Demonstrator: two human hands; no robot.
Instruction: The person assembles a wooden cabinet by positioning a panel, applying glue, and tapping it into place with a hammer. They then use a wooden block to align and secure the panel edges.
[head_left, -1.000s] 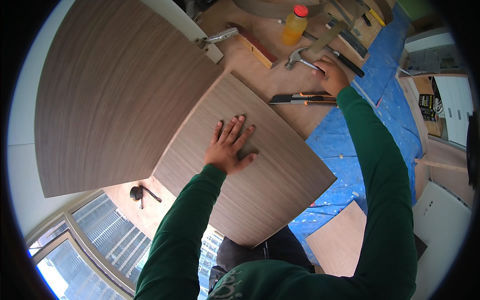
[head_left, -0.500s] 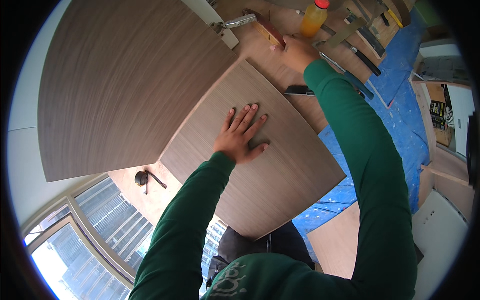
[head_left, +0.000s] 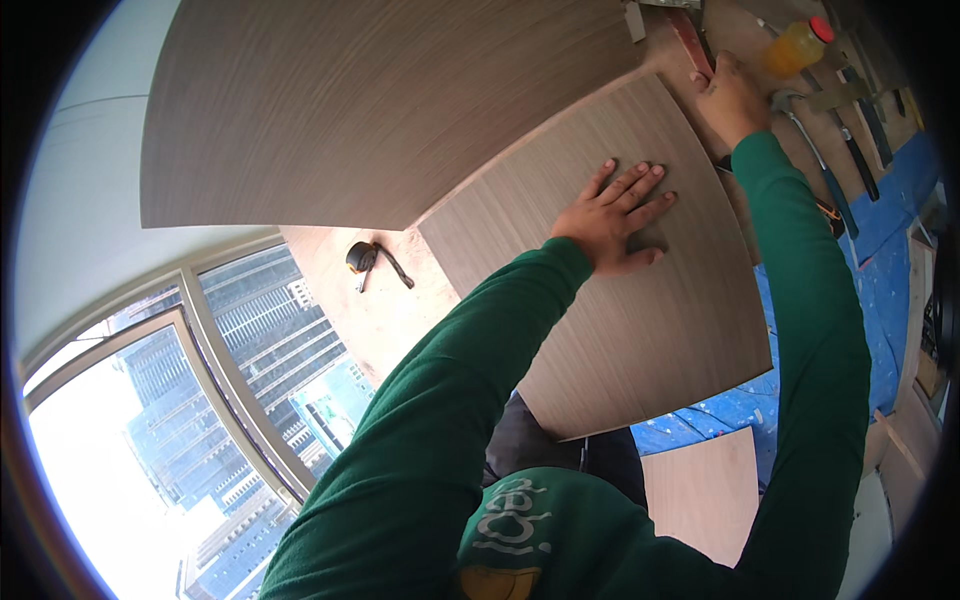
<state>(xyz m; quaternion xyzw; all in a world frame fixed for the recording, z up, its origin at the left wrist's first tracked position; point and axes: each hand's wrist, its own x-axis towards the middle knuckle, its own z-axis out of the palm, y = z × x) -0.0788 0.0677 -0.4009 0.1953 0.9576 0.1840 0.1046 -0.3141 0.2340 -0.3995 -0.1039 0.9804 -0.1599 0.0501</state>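
My left hand [head_left: 618, 215] lies flat, fingers spread, on a brown wood-grain panel [head_left: 650, 320] whose near edge reaches my waist. At the far right, my right hand [head_left: 732, 100] is closed on the near end of a long reddish-brown piece [head_left: 690, 42], perhaps wooden, whose exact kind I cannot make out. Its far end lies beside a metal hinge [head_left: 668, 3], partly cut off by the frame. To the right of that hand are a claw hammer [head_left: 815, 150] and a bottle of orange-yellow liquid [head_left: 795, 50] with a red cap.
A second wood-grain panel [head_left: 380, 110] rises on the left. A black tape measure [head_left: 362, 257] rests on the pale board by the window [head_left: 230, 360]. Tools with dark handles [head_left: 858, 165] lie at the far right, above blue sheeting [head_left: 885, 260]. Below is a plywood piece [head_left: 705, 490].
The whole view has swung, so everything sits farther right and higher, with more window showing. My left hand stays flat on the panel; my right hand keeps hold of the reddish piece.
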